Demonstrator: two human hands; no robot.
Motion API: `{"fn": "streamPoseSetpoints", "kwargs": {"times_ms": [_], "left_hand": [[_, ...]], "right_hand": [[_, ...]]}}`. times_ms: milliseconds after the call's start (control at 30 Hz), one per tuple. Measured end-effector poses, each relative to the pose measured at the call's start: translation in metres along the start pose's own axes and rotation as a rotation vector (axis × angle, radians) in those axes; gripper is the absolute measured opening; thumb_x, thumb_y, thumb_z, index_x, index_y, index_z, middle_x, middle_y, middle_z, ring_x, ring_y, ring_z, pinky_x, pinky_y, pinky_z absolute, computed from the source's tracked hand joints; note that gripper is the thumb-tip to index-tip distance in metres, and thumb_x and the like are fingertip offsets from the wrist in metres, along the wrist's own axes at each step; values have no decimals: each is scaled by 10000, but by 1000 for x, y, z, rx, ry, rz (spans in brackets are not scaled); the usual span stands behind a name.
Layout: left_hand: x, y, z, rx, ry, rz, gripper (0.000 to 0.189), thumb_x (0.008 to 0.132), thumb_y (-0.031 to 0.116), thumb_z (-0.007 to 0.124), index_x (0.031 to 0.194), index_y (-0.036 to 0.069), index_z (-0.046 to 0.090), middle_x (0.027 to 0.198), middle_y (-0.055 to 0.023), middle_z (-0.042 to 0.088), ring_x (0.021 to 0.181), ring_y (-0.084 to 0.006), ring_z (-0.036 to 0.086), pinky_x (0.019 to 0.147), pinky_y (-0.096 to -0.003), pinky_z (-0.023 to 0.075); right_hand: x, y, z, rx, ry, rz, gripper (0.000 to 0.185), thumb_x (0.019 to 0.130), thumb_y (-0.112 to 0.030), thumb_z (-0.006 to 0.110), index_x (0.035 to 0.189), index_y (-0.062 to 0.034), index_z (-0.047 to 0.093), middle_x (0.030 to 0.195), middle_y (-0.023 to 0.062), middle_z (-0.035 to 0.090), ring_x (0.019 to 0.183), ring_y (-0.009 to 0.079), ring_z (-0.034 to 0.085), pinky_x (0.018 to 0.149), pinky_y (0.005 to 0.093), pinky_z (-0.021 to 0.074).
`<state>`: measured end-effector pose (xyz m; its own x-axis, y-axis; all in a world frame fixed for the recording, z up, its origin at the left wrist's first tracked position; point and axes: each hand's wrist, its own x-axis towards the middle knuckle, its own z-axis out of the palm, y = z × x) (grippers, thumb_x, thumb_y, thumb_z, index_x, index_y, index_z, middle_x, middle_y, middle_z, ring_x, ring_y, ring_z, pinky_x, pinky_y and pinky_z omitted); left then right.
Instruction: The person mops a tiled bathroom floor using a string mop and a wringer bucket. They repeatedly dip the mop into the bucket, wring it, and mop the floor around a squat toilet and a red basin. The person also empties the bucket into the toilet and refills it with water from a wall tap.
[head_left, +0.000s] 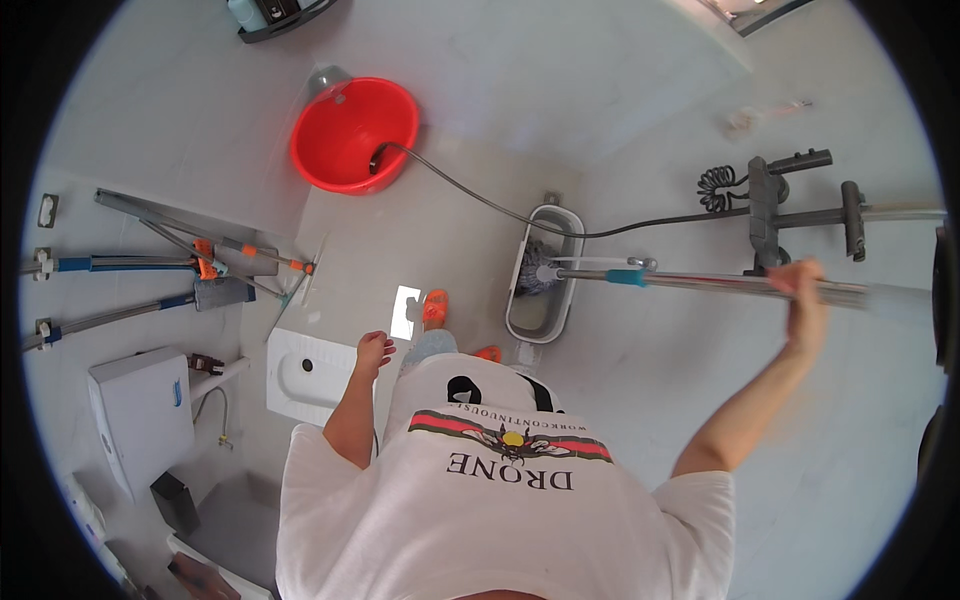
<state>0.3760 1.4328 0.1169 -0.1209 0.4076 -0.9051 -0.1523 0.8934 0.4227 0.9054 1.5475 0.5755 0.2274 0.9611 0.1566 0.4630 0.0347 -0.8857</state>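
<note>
My right hand (802, 304) is shut around the metal handle (705, 282) of a mop with a teal collar. The handle slants out to the right, past the shower fixture. At its lower end the grey mop head (534, 268) sits inside an oblong grey-and-white mop bucket (574, 319) on the floor. Some of the bucket's inside is hidden by the mop. My left hand (375, 351) hangs in the air near the squat toilet (289, 375), with nothing in it and its fingers loosely curled.
A shower hose (480, 199) runs from the wall-mounted shower fixture (763, 202) over the bucket into a red basin (352, 135). Mops (142, 262) and a floor squeegee (281, 300) stand along the left wall. A white cistern (142, 412) hangs below them.
</note>
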Motion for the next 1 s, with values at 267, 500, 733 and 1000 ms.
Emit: {"fn": "streamPoseSetpoints", "kwargs": {"times_ms": [267,500,733,1000], "left_hand": [[6,6,-9,68,46,-35,351,822,226,508,1133,75,449,926,-62,578,800,-178,585,675,-352,455],[7,4,-5,73,69,-38,346,819,209,501,1133,77,443,904,-55,577,794,-180,585,670,-354,451],[1,20,27,89,-37,-2,335,828,234,502,1120,80,449,941,-60,586,808,-173,586,690,-344,451],[8,18,-3,124,61,-46,361,822,235,505,1144,84,440,936,-70,586,807,-185,590,683,-362,454]], "right_hand": [[3,88,53,201,854,52,408,880,-333,521,563,-114,389,461,-16,336,422,90,319,424,240,295],[-15,-7,4,497,186,-160,422,907,-310,442,552,-134,297,465,-32,230,409,82,211,467,246,270],[-15,117,59,401,489,37,297,875,-198,540,629,-114,395,482,-32,302,425,78,286,421,232,257],[-26,91,75,377,616,-27,324,878,-166,521,605,-118,353,467,-47,261,413,62,256,403,225,249]]}}
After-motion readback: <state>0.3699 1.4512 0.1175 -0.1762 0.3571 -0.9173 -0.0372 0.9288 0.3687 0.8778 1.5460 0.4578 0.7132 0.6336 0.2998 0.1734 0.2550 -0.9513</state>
